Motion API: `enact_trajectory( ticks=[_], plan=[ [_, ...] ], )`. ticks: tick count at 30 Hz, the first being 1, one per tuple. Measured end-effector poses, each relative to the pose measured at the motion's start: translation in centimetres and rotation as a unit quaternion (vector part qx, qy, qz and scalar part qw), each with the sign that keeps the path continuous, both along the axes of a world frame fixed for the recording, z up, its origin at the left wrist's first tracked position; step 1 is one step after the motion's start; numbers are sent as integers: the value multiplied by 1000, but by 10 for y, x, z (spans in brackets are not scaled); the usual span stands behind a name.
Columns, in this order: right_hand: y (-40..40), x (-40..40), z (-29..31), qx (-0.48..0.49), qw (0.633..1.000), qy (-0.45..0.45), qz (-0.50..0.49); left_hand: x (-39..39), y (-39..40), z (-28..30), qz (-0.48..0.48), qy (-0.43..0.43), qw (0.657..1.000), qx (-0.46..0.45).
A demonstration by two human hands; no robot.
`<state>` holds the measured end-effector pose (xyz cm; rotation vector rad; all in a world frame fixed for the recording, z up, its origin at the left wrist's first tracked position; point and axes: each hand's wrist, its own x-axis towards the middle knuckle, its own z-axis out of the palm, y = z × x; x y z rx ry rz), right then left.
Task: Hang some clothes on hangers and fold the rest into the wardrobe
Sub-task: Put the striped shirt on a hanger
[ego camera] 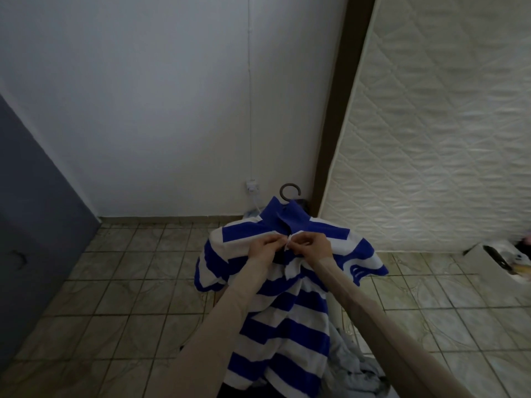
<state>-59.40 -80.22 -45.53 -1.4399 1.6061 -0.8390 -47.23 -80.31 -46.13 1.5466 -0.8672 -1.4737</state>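
Note:
A blue-and-white striped polo shirt (281,311) hangs in front of me on a dark hanger whose hook (288,192) sticks up above the blue collar. My left hand (265,247) and my right hand (313,244) meet at the shirt's white placket just below the collar. Each hand pinches one edge of the placket, fingers closed on the cloth. The hanger's body is hidden inside the shirt.
A blue-grey wardrobe door (37,225) stands at the left. A quilted white mattress (431,124) leans on the wall at the right. Light blue clothes (353,366) lie on the tiled floor (129,282) below the shirt. A white box (494,265) with items sits far right.

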Motion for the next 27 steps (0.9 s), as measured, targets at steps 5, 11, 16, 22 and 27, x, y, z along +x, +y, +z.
enact_trajectory(
  ticks=[5,11,16,22,27],
  plan=[
    [1,5,-3,-8,998,63,-22,0,-5,3,-36,-88,995,-18],
    [3,4,-3,-7,999,35,-13,3,-4,2,-24,-135,989,-54],
    [2,0,0,7,1000,26,10,4,-2,-1,6,-115,992,-55],
    [0,-2,-3,71,996,-45,2,4,1,-3,27,-56,997,-38],
    [-1,-1,-6,99,992,-77,-18,4,5,-1,37,-20,998,-37]
  ],
)
